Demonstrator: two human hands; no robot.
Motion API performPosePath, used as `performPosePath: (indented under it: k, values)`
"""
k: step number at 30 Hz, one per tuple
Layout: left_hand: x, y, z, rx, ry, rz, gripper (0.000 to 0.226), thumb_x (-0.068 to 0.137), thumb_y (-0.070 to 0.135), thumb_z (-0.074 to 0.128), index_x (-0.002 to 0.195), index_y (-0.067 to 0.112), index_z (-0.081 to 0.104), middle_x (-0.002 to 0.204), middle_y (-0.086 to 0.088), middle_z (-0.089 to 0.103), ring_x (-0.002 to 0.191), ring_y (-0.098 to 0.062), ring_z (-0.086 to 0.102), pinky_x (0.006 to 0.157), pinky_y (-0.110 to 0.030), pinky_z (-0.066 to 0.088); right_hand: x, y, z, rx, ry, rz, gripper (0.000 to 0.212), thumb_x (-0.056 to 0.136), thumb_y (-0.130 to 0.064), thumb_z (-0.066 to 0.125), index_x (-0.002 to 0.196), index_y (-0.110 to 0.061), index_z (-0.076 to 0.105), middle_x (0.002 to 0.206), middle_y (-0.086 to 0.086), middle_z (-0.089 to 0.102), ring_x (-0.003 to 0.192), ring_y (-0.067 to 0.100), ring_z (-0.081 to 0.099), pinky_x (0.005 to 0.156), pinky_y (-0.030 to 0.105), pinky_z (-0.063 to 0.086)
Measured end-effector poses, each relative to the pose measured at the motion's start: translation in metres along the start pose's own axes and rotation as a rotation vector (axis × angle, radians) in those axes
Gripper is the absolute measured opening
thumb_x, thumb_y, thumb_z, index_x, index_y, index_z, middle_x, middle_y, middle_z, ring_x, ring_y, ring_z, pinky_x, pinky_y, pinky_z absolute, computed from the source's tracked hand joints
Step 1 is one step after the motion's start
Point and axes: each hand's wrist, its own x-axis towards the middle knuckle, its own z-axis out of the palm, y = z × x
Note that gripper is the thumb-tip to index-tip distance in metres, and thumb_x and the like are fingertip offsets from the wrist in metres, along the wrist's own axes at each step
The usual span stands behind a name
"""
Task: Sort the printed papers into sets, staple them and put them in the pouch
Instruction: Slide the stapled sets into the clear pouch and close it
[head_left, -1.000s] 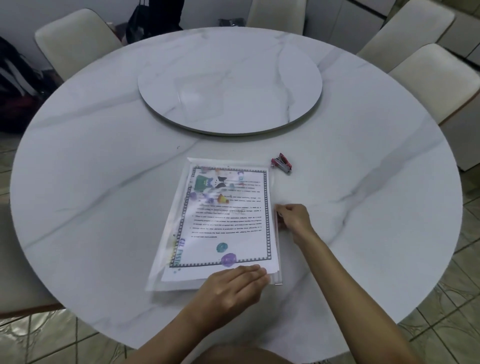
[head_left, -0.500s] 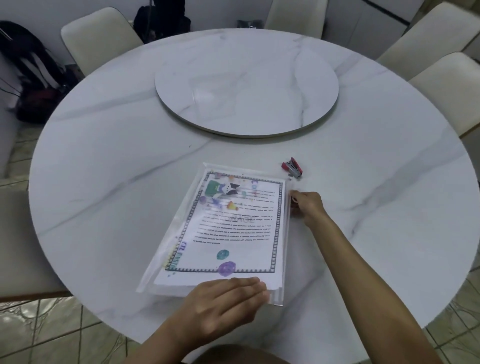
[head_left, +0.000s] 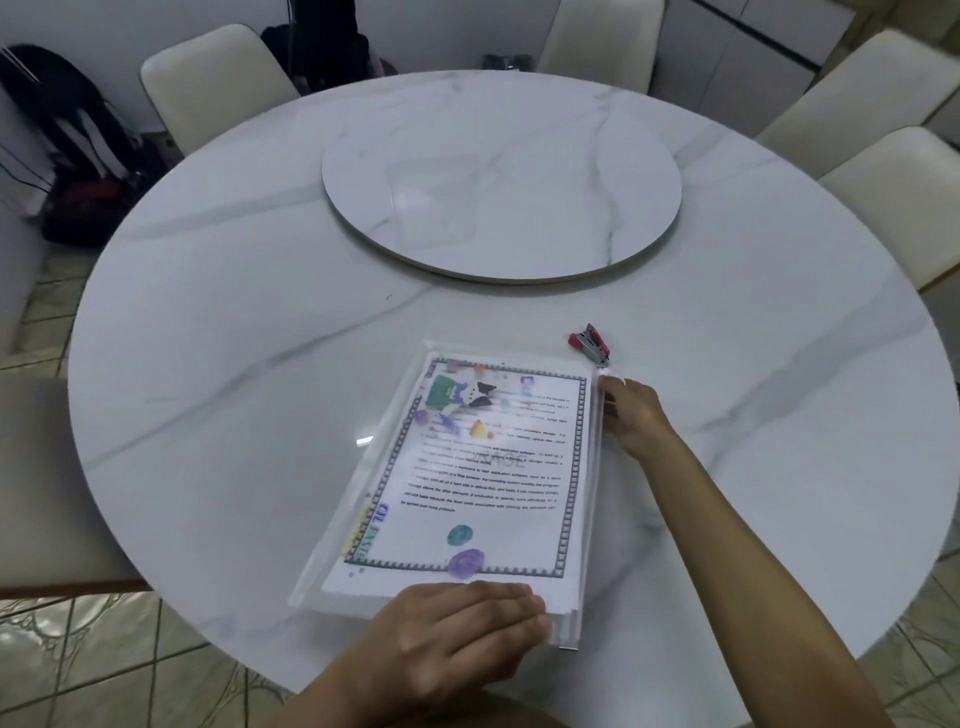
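Observation:
A clear plastic pouch (head_left: 363, 493) lies on the white marble table (head_left: 234, 364) in front of me, with a stack of printed papers (head_left: 493, 467) inside it. The top sheet shows a patterned border, text and coloured pictures. My left hand (head_left: 457, 634) rests flat on the pouch's near end, fingers straight. My right hand (head_left: 634, 415) is at the pouch's right edge close to its far corner, where the fingertips pinch that edge. A small red stapler (head_left: 589, 344) lies on the table just beyond that corner.
A round marble turntable (head_left: 501, 171) sits at the table's centre. Cream chairs (head_left: 213, 88) ring the table, with more of them at the right (head_left: 904, 197). Dark bags (head_left: 67, 156) lie on the floor at the far left. The floor is tiled.
My right hand has slid along the pouch's right edge, from about its middle to near the far corner. My left hand has stayed pressed on the near end.

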Motion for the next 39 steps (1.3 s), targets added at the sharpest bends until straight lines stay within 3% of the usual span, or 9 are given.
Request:
performPosePath:
  k: [7,13,16,20,23,29,32,35,39]
  values:
    - [-0.004,0.001,0.014,-0.024,-0.027,-0.009,0.011,0.084,0.020,0.069,0.093,0.015,0.073,0.098,0.004,0.071,0.098,-0.005,0.063,0.084,-0.022,0.051,-0.036,0.037,0.009,-0.032,-0.150,0.072,0.025,0.093,-0.002,0.045,0.115,0.000,0.056,0.100,0.016,0.067,0.087,0.029,0.065,0.077,0.037,0.055]
    - [-0.012,-0.010,0.024,-0.155,-0.065,-0.139,0.019,0.088,0.026,0.061,0.102,0.017,0.070,0.105,0.004,0.070,0.098,-0.006,0.064,0.079,-0.019,0.052,-0.053,0.035,0.005,0.075,-0.136,-0.077,0.014,0.092,-0.003,0.049,0.099,-0.008,0.059,0.086,0.007,0.069,0.067,0.017,0.068,0.053,0.026,0.056]
    - [-0.020,-0.030,0.022,-0.158,0.023,-0.426,0.026,0.094,0.029,0.047,0.117,0.023,0.057,0.116,0.005,0.063,0.106,-0.006,0.058,0.088,-0.018,0.048,-0.057,0.029,-0.006,0.116,-0.143,-0.153,0.014,0.093,-0.004,0.049,0.094,-0.011,0.061,0.085,0.004,0.071,0.068,0.014,0.070,0.056,0.025,0.056]
    - [-0.025,-0.059,0.020,-0.232,0.177,-1.144,0.050,0.089,0.020,0.058,0.135,0.024,0.040,0.135,-0.001,0.047,0.120,-0.017,0.048,0.103,-0.035,0.041,-0.062,0.021,-0.023,0.120,-0.175,-0.236,0.016,0.093,-0.005,0.047,0.098,-0.012,0.061,0.085,0.003,0.074,0.075,0.016,0.070,0.065,0.028,0.058]
    - [-0.024,-0.077,0.018,-0.373,0.193,-1.406,0.058,0.090,0.026,0.055,0.141,0.018,0.031,0.141,-0.003,0.041,0.127,-0.022,0.043,0.104,-0.037,0.037,-0.065,0.016,-0.035,0.107,-0.213,-0.273,0.018,0.095,-0.005,0.044,0.101,-0.010,0.060,0.085,0.001,0.074,0.076,0.015,0.070,0.068,0.027,0.058]
    - [-0.004,-0.068,0.030,-0.756,0.076,-1.403,0.044,0.092,0.044,0.046,0.129,0.020,0.044,0.113,-0.001,0.064,0.099,-0.018,0.064,0.090,-0.042,0.052,-0.062,0.013,-0.058,0.033,-0.214,-0.271,0.018,0.095,-0.007,0.046,0.106,-0.007,0.060,0.092,0.008,0.073,0.082,0.021,0.070,0.074,0.033,0.059]
    - [0.006,-0.061,0.051,-0.668,0.080,-1.459,0.031,0.091,0.030,0.053,0.119,0.018,0.048,0.102,-0.005,0.066,0.090,-0.019,0.066,0.083,-0.043,0.056,-0.055,0.015,-0.073,-0.156,-0.120,-0.308,0.019,0.096,-0.014,0.046,0.108,-0.006,0.059,0.100,0.009,0.071,0.089,0.024,0.068,0.080,0.038,0.057]
    - [0.013,-0.051,0.071,-0.554,0.066,-1.494,0.027,0.090,0.030,0.056,0.113,0.018,0.050,0.095,0.001,0.065,0.083,-0.011,0.064,0.071,-0.025,0.055,-0.046,0.022,-0.086,-0.400,0.004,-0.371,0.017,0.095,-0.020,0.046,0.100,-0.007,0.056,0.093,0.002,0.067,0.082,0.016,0.064,0.070,0.029,0.053]
    - [0.017,-0.045,0.093,-0.442,0.064,-1.538,0.038,0.086,0.038,0.060,0.116,0.018,0.051,0.106,-0.004,0.065,0.092,-0.018,0.064,0.080,-0.032,0.053,-0.028,0.027,-0.099,-0.574,0.099,-0.372,0.007,0.093,-0.015,0.051,0.097,-0.009,0.051,0.085,0.000,0.056,0.074,0.013,0.050,0.056,0.014,0.036]
